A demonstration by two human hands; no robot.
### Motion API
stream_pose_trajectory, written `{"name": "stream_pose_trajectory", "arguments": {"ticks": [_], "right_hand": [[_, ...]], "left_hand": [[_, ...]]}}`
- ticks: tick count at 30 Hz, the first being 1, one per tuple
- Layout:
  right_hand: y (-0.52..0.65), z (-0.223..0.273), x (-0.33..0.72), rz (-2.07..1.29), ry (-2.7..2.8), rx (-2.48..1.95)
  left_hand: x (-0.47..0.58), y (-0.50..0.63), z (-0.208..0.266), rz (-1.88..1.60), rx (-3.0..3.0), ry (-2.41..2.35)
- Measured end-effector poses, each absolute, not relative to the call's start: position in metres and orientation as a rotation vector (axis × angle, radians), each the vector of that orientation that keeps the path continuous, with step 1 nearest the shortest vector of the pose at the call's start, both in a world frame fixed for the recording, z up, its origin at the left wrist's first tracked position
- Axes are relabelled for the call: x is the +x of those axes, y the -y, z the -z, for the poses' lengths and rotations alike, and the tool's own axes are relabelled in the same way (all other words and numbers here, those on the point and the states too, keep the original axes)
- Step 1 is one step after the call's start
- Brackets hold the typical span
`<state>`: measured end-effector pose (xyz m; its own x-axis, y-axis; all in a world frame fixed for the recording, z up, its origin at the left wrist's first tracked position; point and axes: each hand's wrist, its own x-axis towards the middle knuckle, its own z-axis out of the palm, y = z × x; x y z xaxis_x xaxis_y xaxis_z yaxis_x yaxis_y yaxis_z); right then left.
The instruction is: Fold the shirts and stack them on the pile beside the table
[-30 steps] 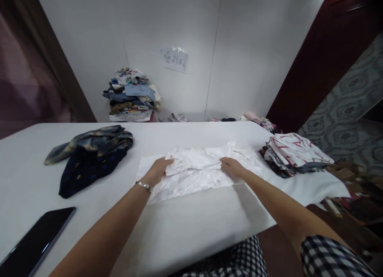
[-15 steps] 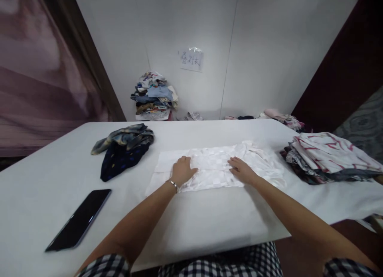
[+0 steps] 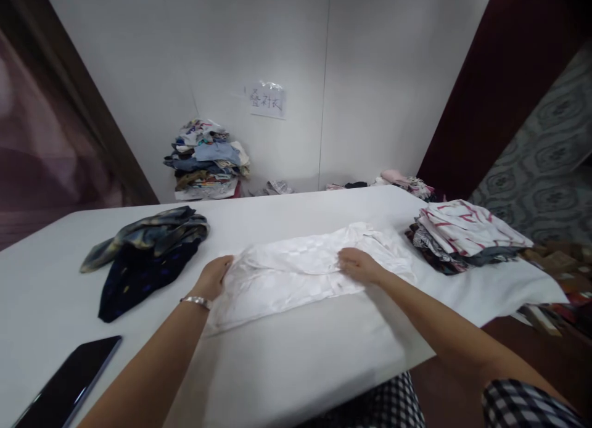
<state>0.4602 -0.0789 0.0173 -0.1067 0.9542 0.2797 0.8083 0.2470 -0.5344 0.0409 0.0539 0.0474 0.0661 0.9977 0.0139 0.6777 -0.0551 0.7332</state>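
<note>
A white shirt (image 3: 287, 267) lies as a long folded strip across the white-covered table, with its bunched, wrinkled end to the right. At the strip's left end my left hand (image 3: 216, 277), with a silver bracelet at the wrist, grips the edge of the cloth; the fingertips are partly hidden. My right hand (image 3: 359, 266) is closed on the fabric toward the right end, its fingers curled into the cloth. The strip's middle looks slightly rumpled between my hands.
Left of the shirt lie dark patterned clothes (image 3: 150, 249) and a black phone (image 3: 69, 378). A folded stack (image 3: 467, 230) sits at the right. Beyond the table are a tall clothes pile (image 3: 208, 160), a paper sign (image 3: 267, 100) on the wall and more clothes (image 3: 402, 181).
My left hand has moved from lying on the shirt to its left end and closed on it. My right hand's fingers have curled into the fabric. The view has swung right.
</note>
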Motion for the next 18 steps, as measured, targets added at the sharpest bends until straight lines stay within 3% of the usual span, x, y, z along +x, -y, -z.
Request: {"name": "stream_pose_trajectory", "arguments": {"ticks": [3, 11, 18], "right_hand": [[0.058, -0.033, 0.492, -0.256, 1.587, -1.899], [-0.010, -0.050, 0.563, -0.289, 1.245, -2.208], [-0.037, -0.030, 0.566, -0.406, 1.181, -2.175]], "left_hand": [[0.033, -0.055, -0.045, -0.799, 1.476, -1.802], [0.043, -0.055, -0.053, -0.223, 1.954, -1.840], [0.039, -0.058, -0.055, -0.337, 1.820, -1.789]]}}
